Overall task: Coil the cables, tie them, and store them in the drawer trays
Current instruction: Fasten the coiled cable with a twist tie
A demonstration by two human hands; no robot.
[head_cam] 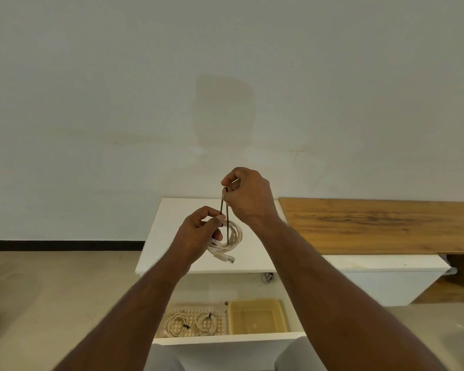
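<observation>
We see the left hand (198, 231) above the white cabinet (177, 236), its fingers curled round a coiled white cable (232, 241) and its thumb pressed against the dark tie (223, 210) where the tie meets the coil. The right hand (248, 195), higher and just beside it, pinches the upper end of the tie between thumb and forefinger, so its two strands run taut down to the coil. A clear plug at the cable's end hangs below the coil. Below the cabinet top the drawer (225, 340) stands open. In it, on the left, a perforated tray (192, 310) holds two tied coils (177, 324) lying side by side; to its right, touching it, we see a yellow tray (257, 317).
</observation>
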